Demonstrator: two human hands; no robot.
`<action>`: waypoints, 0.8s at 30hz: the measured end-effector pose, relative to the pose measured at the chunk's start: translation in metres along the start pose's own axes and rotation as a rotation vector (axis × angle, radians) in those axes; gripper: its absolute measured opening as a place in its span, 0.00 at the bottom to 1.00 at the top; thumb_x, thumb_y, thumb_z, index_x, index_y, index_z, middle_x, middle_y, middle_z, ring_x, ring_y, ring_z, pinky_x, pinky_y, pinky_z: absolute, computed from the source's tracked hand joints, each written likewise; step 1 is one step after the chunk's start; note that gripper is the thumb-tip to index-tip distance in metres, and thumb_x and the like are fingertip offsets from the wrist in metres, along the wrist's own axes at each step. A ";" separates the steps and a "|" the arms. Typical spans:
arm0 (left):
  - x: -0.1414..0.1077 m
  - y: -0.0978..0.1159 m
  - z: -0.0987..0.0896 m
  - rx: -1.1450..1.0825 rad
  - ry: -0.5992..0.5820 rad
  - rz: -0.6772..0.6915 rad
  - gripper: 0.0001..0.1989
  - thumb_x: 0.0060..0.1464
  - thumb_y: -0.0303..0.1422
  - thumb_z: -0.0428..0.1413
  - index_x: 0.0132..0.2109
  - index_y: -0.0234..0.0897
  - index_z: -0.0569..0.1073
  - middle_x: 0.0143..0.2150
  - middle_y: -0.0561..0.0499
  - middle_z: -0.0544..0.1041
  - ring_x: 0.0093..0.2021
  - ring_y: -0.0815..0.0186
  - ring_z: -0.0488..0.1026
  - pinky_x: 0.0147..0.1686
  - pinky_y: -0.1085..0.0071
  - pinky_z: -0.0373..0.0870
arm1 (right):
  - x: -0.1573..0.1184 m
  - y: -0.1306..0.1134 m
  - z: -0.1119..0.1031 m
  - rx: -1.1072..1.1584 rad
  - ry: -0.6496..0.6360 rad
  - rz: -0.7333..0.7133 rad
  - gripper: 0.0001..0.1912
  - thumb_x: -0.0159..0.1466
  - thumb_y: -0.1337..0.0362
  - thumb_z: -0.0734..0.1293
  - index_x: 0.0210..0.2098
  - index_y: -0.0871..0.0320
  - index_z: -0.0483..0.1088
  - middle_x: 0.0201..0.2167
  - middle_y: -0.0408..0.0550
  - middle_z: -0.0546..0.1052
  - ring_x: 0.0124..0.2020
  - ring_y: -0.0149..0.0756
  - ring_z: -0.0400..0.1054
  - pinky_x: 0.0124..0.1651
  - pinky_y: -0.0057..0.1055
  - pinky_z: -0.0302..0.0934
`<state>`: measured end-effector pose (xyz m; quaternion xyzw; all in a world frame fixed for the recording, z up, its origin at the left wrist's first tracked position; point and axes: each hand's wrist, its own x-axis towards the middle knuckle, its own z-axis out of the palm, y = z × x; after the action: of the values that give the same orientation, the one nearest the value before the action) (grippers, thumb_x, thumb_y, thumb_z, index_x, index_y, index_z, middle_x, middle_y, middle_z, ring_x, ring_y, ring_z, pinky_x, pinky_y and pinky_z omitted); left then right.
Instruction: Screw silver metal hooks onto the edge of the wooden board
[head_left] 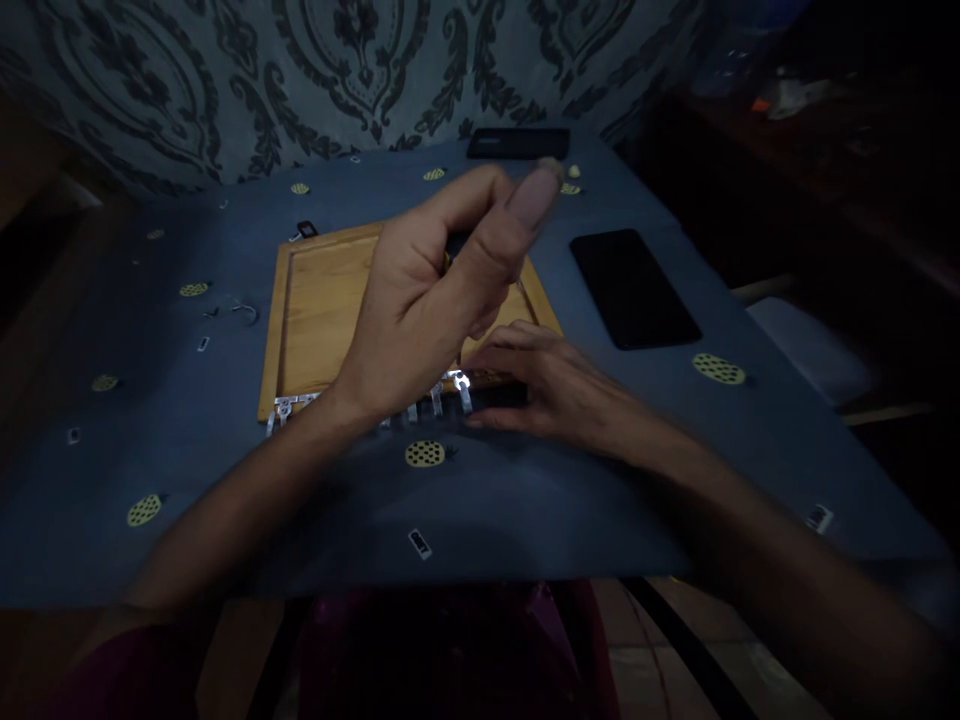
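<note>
A shallow wooden tray (pixel 322 320) with a raised rim lies on the blue patterned cloth. Along its near edge sit several small shiny metal clips (pixel 463 385). My left hand (pixel 427 280) is raised over the tray, fingers curled in and thumb pointing up to the right; a bit of something yellow shows at its curled fingers, too small to name. My right hand (pixel 547 390) rests at the tray's near right corner, its fingers and thumb apart around the edge beside the rightmost clip. Its fingertips are partly in shadow.
A black phone (pixel 634 290) lies right of the tray. A dark phone case (pixel 517 143) is at the back by the patterned wall covering. A small black item (pixel 306 230) sits by the tray's far left corner, and a thin curved piece (pixel 245 312) lies to the left.
</note>
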<state>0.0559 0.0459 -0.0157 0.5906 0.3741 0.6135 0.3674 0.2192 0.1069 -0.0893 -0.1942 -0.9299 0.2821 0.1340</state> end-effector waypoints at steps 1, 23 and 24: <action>0.001 -0.003 0.000 -0.009 -0.002 0.001 0.24 0.65 0.45 0.61 0.26 0.40 0.62 0.22 0.56 0.58 0.21 0.72 0.54 0.21 0.70 0.58 | 0.000 0.001 0.001 0.001 0.006 -0.005 0.20 0.64 0.52 0.76 0.51 0.55 0.78 0.48 0.52 0.78 0.52 0.50 0.71 0.55 0.46 0.66; 0.001 -0.010 0.001 -0.017 -0.025 -0.111 0.24 0.61 0.47 0.63 0.24 0.40 0.65 0.26 0.53 0.59 0.23 0.68 0.55 0.24 0.65 0.55 | 0.000 0.004 0.001 -0.012 0.006 -0.037 0.18 0.65 0.53 0.75 0.50 0.55 0.78 0.50 0.53 0.78 0.52 0.49 0.71 0.54 0.46 0.66; 0.001 -0.009 0.002 -0.013 -0.029 -0.112 0.24 0.62 0.47 0.63 0.24 0.40 0.65 0.26 0.53 0.59 0.23 0.68 0.55 0.24 0.65 0.56 | 0.000 0.004 0.001 -0.010 0.005 -0.034 0.18 0.66 0.53 0.75 0.50 0.55 0.78 0.50 0.53 0.78 0.52 0.49 0.71 0.54 0.45 0.66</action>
<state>0.0576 0.0506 -0.0236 0.5753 0.3969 0.5858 0.4103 0.2203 0.1094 -0.0927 -0.1796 -0.9342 0.2745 0.1402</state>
